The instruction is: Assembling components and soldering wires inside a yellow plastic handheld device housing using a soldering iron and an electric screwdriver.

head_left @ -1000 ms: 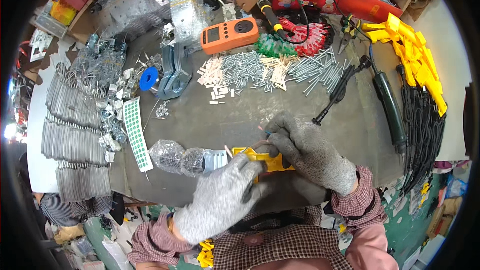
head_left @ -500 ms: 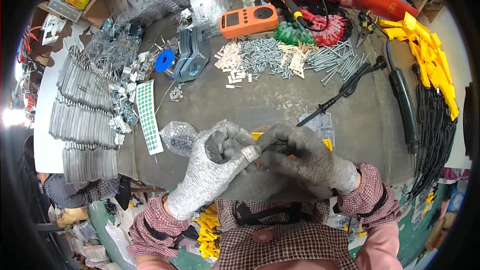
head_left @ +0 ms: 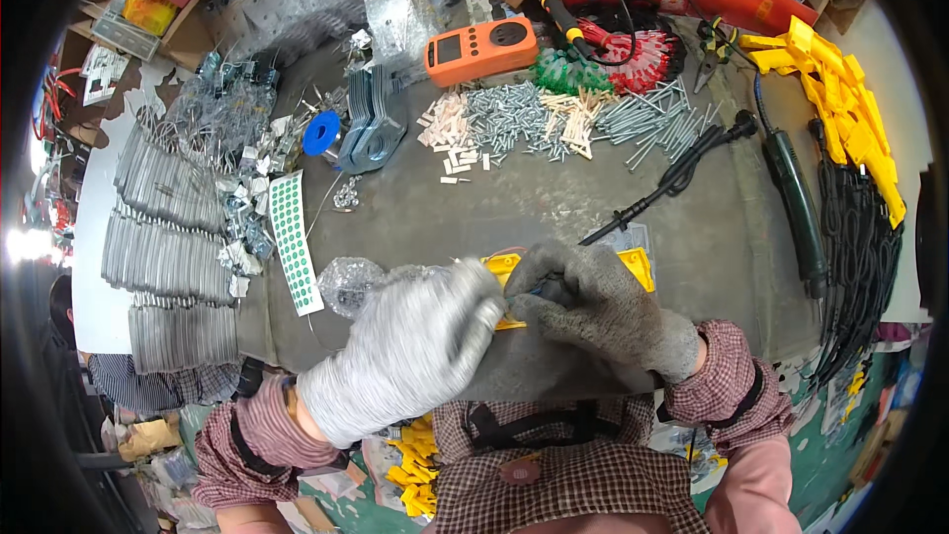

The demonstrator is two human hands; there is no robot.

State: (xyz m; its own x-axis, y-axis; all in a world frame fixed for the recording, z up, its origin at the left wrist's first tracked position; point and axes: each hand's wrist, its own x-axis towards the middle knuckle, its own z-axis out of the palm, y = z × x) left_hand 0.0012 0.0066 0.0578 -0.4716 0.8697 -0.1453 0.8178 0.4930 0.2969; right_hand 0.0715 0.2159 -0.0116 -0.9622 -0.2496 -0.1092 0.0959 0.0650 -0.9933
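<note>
My right hand (head_left: 593, 302), in a dark grey knit glove, is closed above the table's near edge, thumb and fingers curled together. A speck of blue shows between its fingers, too small to name. Just left of it, my left hand (head_left: 415, 336), in a paler grey glove, has its back turned up. Motion smears its fingers, so their state and any hold are hidden. Beneath both hands lies a yellow plastic piece (head_left: 638, 267), partly covered. Behind my right hand, a clear plastic tray (head_left: 633, 234) shows partly.
An orange meter (head_left: 481, 50) stands at the back. Before it lie piles of screws (head_left: 509, 119) and a black cable (head_left: 677, 178). A green-handled soldering iron (head_left: 796, 213) lies right, by yellow casings (head_left: 840, 104). Metal tubes (head_left: 173, 257) are stacked left, near a green-dotted sticker sheet (head_left: 291, 242).
My left hand has moved away from my right hand's fingertips and rolled over, its back now up. My right hand stays nearly in place. The whole view has shifted slightly.
</note>
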